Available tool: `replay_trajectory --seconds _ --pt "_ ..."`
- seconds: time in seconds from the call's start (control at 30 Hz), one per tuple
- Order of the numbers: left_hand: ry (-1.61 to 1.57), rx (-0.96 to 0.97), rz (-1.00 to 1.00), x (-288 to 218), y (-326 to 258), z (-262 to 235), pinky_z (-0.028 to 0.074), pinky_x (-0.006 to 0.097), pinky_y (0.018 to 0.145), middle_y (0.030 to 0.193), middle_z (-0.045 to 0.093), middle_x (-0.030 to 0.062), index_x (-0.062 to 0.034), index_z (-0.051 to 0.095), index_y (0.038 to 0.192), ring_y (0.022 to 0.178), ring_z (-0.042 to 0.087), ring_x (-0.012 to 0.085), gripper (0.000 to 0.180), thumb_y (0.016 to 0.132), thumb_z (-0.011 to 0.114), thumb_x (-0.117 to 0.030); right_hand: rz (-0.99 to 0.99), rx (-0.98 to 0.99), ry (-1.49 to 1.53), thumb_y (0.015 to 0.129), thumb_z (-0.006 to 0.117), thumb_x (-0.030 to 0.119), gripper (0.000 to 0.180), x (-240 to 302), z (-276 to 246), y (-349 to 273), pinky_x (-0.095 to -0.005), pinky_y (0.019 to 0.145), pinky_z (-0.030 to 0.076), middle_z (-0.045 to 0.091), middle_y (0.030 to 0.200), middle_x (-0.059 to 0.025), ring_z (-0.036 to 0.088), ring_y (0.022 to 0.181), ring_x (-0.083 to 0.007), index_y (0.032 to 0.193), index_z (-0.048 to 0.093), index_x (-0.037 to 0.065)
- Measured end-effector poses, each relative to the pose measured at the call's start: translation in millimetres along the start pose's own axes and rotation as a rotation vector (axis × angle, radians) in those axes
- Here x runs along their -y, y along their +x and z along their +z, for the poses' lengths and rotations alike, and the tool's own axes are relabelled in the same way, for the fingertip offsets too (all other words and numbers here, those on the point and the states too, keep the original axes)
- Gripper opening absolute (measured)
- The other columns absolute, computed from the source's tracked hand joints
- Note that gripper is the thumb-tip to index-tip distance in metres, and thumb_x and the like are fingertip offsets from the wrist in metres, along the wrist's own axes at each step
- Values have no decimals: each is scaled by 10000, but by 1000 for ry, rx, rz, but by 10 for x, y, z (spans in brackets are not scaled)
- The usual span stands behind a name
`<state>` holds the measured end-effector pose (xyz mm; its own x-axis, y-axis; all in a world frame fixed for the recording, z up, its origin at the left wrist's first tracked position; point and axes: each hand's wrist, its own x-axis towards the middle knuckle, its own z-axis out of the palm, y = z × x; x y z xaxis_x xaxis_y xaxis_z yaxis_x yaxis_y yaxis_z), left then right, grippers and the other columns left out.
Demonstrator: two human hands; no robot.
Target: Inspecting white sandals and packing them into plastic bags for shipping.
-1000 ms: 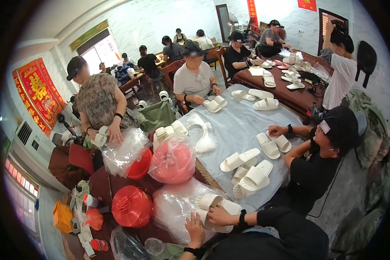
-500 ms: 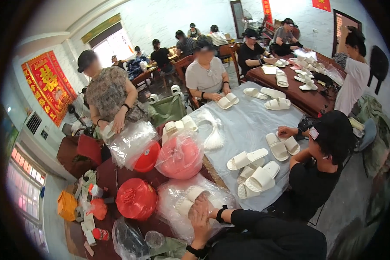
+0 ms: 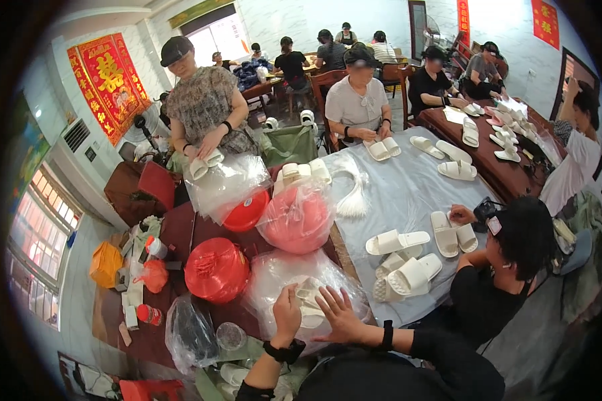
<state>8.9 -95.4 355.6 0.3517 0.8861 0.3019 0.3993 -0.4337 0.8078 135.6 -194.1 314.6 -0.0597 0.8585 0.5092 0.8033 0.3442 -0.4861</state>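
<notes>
Our left hand (image 3: 287, 313) and right hand (image 3: 339, 315) rest on a clear bag (image 3: 281, 274) with a white slipper (image 3: 309, 301) inside, just in front of us. The slipper lies between both hands, its long axis running away from us. The left fingers curl at the bag; whether they grip it, we cannot tell. The right fingers are spread flat and hold nothing. A red bag (image 3: 215, 269) sits left of it; a red poster (image 3: 107, 83) hangs on the far-left wall.
</notes>
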Motion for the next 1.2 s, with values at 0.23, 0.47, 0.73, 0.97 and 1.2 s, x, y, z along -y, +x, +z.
replay_trajectory --seconds 0.23,0.47,0.73,0.97,1.2 --pt "-238 105 -49 -131 -358 155 447 278 780 896 633 114 39 571 990 844 586 154 304 959 380 -195 207 81 -280 727 665 300 658 -210 -72 -16 -547 977 245 497 1207 -133 453 1135 -341 1298 385 135" --pt "-7 103 212 -333 -747 82 345 381 941 1193 497 191 4 444 1223 1102 472 314 413 888 499 -231 183 -31 75 760 497 35 282 -502 -70 4 -409 596 476 628 791 -141 606 689 -339 1003 611 120" --pt "435 -73 -188 451 -1719 -254 202 455 1033 1365 296 219 -70 302 1347 1267 275 362 586 864 497 -339 173 -187 233 663 411 -119 462 -358 -490 235 -308 667 457 646 952 -138 614 776 -232 1059 601 23" --pt "971 9 -694 1445 -3148 -843 243 511 996 1334 346 235 -69 397 1286 1224 324 400 559 834 511 -377 24 128 550 711 438 -101 371 310 -360 377 -275 832 441 626 981 -131 594 945 -187 1049 579 -35" --pt "737 777 -542 1989 -4240 -1051 364 497 879 1053 585 168 -63 616 986 1070 487 356 393 789 532 -392 60 436 651 702 478 -53 326 847 928 176 -309 739 482 647 924 -127 624 847 -214 987 611 31"
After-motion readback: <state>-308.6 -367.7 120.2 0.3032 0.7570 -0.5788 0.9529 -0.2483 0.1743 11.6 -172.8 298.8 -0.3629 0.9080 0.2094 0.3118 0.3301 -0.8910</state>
